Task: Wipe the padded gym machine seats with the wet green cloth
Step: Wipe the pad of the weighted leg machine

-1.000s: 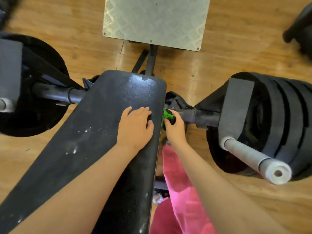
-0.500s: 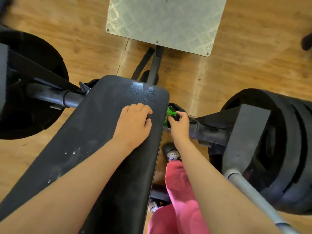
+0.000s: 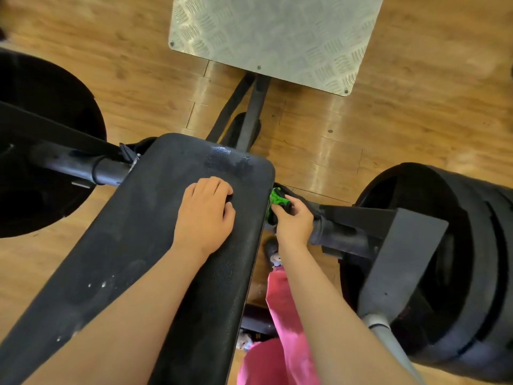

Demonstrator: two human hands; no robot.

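now right hand (image 3: 294, 222) gripping green cloth (image 3: 277, 198), left hand (image 3: 206, 213) resting on seat (image 3: 144, 232)

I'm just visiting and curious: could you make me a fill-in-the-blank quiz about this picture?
The right hand grips a ___ cloth.
The left hand rests on the ___ padded seat.
The cloth is held at the seat's ___-hand edge.
Missing words: green; black; right.
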